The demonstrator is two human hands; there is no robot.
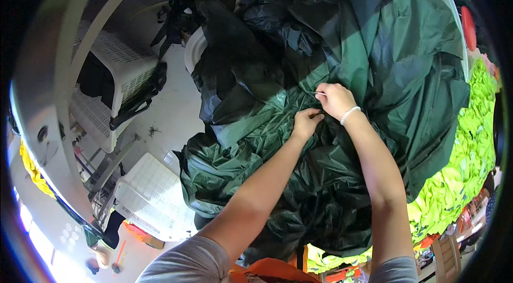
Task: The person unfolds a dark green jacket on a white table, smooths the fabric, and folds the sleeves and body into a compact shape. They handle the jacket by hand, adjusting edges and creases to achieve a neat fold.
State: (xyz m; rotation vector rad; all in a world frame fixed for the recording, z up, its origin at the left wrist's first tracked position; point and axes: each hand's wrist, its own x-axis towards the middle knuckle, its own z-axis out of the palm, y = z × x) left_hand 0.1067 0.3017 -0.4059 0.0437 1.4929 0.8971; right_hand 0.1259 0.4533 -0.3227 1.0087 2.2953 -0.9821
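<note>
Nearest, the person's grey sleeves and bare forearms rise from the lower edge. The left hand (pixel 306 122) pinches a fold of the crumpled dark green glossy fabric (pixel 320 176) — its grip is closed on the cloth. Just beyond, almost touching it, the right hand (pixel 334 99), with a white beaded bracelet (pixel 350 114) at the wrist, holds a thin metal tool (pixel 315 92) in a narrow grip over the same fabric. The fabric spreads across the heap; neon yellow garments (pixel 459 176) lie to the right — white perforated plastic crates (pixel 115 77) stand far left.
</note>
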